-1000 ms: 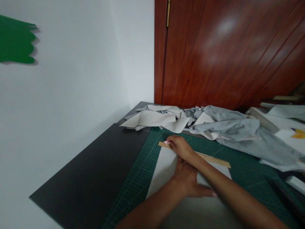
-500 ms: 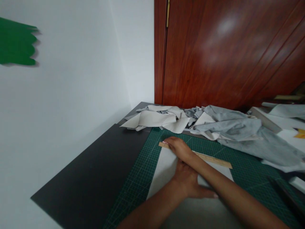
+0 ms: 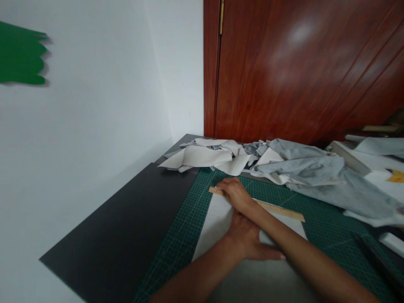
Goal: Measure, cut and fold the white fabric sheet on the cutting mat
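Wooden ruler (image 3: 279, 210) lies along the pale sheet's (image 3: 217, 215) far edge, lower centre: placed, but no marks or cuts visible. Left hand (image 3: 245, 236) spread on sheet, gripping nothing visible; right hand (image 3: 236, 194) curled at ruler's left end, grip unclear.

At lower centre we see a tan ruler (image 3: 280, 211), a whitish sheet (image 3: 213, 223) and a dark green mat (image 3: 178, 237) lined with a paler grid. Lower left, we see a black surface (image 3: 116, 231); right of centre, grey and cream cloth (image 3: 306, 166); upper right, a red-brown door (image 3: 284, 80) with streaked grain; upper left, a white wall (image 3: 101, 92).
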